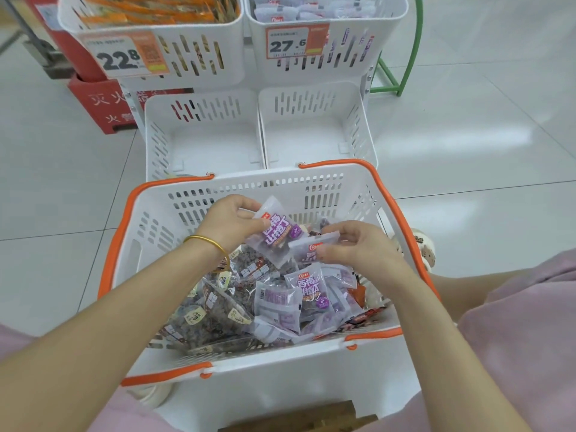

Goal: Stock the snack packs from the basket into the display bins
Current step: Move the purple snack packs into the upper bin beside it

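Two hands met over the white basket (149, 232) with orange handles. The left hand (232, 224), a gold bangle (207, 244) on its wrist, had its fingers and thumb curled round the upper corner of a purple snack pack (277, 235), holding it tilted above the pile. The right hand (358, 244) pinched a second purple pack (311, 247) by its sealed top edge, and this pack overlapped the first one between the two hands.

Below them the basket held a loose heap: more purple packs (307, 294) toward the right side and dark brown packs (218, 310) toward the left, lying on one another at all angles.

Just behind the basket stood the lower left bin (202, 110) and the lower right bin (314, 102), white and slotted, side by side. Above these sat the upper left bin (199, 57), filled with orange packs and carrying a price tag (124, 56) reading 22.8, and the upper right bin (343, 54), filled with pale purple packs like those in the hands, with a tag (288, 42) reading 27.6. A red box (93, 104) stood on the tiled floor (467, 135) to the left of the bins.
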A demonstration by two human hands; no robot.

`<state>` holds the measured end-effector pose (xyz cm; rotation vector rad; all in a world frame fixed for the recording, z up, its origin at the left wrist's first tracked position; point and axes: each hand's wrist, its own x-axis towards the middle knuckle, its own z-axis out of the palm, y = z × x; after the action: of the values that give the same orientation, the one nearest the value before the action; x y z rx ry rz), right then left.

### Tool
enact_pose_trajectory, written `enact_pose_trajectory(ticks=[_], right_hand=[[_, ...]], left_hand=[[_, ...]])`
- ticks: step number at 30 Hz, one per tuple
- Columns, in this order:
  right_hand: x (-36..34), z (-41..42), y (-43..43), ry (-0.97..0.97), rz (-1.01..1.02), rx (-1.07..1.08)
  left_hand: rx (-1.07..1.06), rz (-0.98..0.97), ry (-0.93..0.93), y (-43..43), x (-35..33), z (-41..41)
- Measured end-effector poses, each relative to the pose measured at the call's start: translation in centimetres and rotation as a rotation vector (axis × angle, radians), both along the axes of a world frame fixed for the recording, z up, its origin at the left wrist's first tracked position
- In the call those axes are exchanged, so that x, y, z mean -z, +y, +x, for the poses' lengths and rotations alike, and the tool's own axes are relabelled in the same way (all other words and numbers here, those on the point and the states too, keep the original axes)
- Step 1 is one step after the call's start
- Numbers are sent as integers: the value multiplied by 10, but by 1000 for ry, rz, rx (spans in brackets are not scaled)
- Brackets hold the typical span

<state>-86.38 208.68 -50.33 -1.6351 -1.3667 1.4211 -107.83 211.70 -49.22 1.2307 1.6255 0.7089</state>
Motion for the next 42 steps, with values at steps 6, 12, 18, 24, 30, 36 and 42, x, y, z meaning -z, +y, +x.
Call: enact_pose_trajectory(ticks=[6, 12, 18, 24, 30, 36, 42], right_hand=[[-5, -4, 5, 197, 150, 57], [2, -20, 11, 446, 80, 49], [5, -31, 16, 535, 146, 178], [4, -49, 21, 412, 343, 247], [-34, -37, 39, 433, 196, 166], [-127, 12, 130, 62, 54, -420], [-197, 39, 219, -69, 334, -267]], left_hand=[[-30, 36, -72, 0, -7, 2], [-24, 15, -105, -1, -15, 14], [-192, -131, -552, 0, -23, 19], [95, -29, -431, -14, -25, 33], [212, 111, -235, 5, -36, 22], [429, 268, -98, 72, -92, 32], [357, 620, 50, 175, -151, 68]])
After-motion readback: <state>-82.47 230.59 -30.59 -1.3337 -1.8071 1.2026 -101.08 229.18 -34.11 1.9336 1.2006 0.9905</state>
